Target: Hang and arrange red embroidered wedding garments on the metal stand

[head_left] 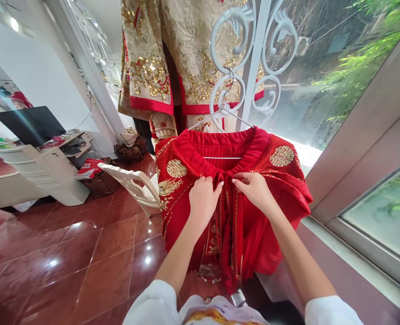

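A red skirt (pixel 264 239) with gold embroidery and a gathered waistband hangs from a thin hanger (pixel 204 121). The hanger's hook is caught on a white scroll-work metal stand (pixel 250 54). At the front of the waistband, red ties (pixel 226 177) meet in a gathered bunch and hang down. Left of that bunch, my left hand (pixel 204 198) is closed on the cloth, its fingers curled over the band. My right hand (pixel 255 189) pinches the cloth on the other side, thumb and fingers close together. Their exact hold on the ties is partly hidden.
Behind the stand hangs a cream and gold garment (pixel 193 58) with red hems. A white chair (pixel 132 180) stands to the left, near a white desk (pixel 44 167) with a dark monitor (pixel 30 126). On the right is a metal-framed window (pixel 348 113).
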`<state>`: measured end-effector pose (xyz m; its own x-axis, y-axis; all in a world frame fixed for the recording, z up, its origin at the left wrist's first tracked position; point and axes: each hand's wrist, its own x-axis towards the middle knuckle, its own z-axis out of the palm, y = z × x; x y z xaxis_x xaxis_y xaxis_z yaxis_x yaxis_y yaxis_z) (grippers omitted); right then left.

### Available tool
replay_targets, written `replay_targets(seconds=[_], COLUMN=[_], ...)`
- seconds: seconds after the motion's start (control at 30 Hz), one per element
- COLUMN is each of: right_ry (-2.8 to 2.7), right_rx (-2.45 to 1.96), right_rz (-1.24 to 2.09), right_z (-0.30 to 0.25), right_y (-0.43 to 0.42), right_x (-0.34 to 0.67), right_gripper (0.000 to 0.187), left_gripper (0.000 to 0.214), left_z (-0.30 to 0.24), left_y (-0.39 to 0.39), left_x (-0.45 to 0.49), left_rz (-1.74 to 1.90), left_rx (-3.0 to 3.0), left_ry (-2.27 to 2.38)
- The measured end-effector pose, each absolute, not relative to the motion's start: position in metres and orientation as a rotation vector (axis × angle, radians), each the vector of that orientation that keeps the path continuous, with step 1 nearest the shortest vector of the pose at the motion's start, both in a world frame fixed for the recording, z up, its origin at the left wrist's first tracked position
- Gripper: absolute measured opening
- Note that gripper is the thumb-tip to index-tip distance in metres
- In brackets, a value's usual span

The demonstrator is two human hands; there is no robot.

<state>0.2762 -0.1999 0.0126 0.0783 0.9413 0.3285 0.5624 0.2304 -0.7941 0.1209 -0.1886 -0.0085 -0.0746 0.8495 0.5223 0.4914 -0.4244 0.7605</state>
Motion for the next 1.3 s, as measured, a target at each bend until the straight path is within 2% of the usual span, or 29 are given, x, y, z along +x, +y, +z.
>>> replay_targets(seconds=[0.13,0.23,0.37,0.43,0.53,0.63,0.83,1.03,1.17,1.23,1.3], right_ry=[-1.688,-1.659,-1.694,-1.662,-1.526,-1.368,-1.464,-1.329,-1.341,-1.446,-1.656], right_rx=[-1.669,-1.814,-1.741,-1.627,-1.428,-1.295,-1.189,-1.162,-1.215,-1.308,-1.349], right_rz=[0.18,-0.074,-0.16,-0.015,0.453,0.83,0.679,0.726,0.891,1.038,1.19], right_z=[0.016,0.011,0.009,0.013,0.023,0.028,0.036,0.057,0.065,0.07,0.075], right_y=[-0.193,-0.187,-0.191,-0.195,-0.199,-0.197,-0.199,-0.205,-0.204,-0.202,-0.199], right_x=[0.27,0.261,0.255,0.256,0.256,0.253,0.277,0.325,0.329,0.33,0.332], right_gripper=[0.019,0.018,0.016,0.016,0.014,0.02,0.036,0.035,0.037,0.036,0.029], left_gripper=[0.01,0.01,0.014,0.015,0.01,0.016,0.01,0.018,0.005,0.01,0.014], left_z=[-0.02,-0.025,-0.022,-0.016,-0.006,0.002,0.022,0.052,0.057,0.056,0.054], left_y=[-0.172,-0.161,-0.158,-0.163,-0.17,-0.173,-0.168,-0.16,-0.163,-0.165,-0.166], left_x=[0.132,0.131,0.124,0.121,0.119,0.121,0.115,0.085,0.064,0.058,0.06], left_rz=[1.322,1.291,1.299,1.386,1.574,1.608,1.538,1.848,1.549,1.352,1.325], left_rx=[1.994,1.942,1.73,1.737,1.807,1.816,1.769,1.785,2.084,2.28,2.417], left_ry=[1.438,1.248,1.006,1.028,1.103,1.077,0.884,0.85,0.789,0.893,1.128])
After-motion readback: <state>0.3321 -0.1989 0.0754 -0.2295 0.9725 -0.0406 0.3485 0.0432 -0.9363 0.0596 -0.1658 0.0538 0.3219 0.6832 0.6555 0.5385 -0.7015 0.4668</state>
